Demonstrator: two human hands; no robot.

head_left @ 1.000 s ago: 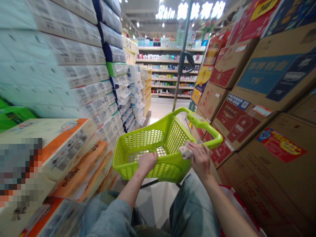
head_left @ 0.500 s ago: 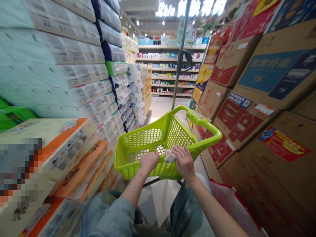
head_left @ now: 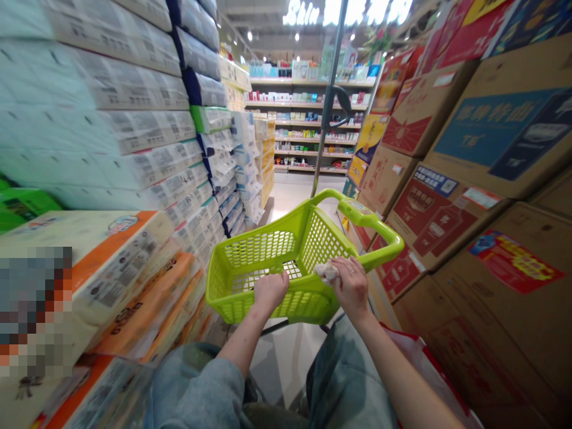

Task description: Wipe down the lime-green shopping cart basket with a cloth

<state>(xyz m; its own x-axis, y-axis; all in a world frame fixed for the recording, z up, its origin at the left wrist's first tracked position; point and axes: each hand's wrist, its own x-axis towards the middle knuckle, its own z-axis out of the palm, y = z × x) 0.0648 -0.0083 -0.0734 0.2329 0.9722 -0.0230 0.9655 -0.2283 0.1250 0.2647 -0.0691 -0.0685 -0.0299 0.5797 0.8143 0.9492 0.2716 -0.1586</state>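
In front of my knees stands a lime-green shopping cart [head_left: 313, 301] with a perforated basket; its handle [head_left: 388, 241] is at the right. My left hand [head_left: 270, 289] is closed around the near rim of the basket. Farther right along that rim, my right hand [head_left: 351, 283] presses a crumpled, whitish cloth [head_left: 327, 271] against the plastic, fingers bent over it. Whether it is cloth or tissue is hard to tell. The basket's visible floor shows only its grid.
Packs of tissue paper [head_left: 152, 128] are piled high on the left, with orange-and-cream packs [head_left: 134, 262] close by my left arm. Cardboard boxes [head_left: 473, 131] form a wall on the right. Ahead are a metal pole [head_left: 328, 107] and shelves of small products [head_left: 304, 134].
My right hand has slid right along the near rim with the cloth, toward the handle. My left hand stays on the rim, and the cart has barely moved.
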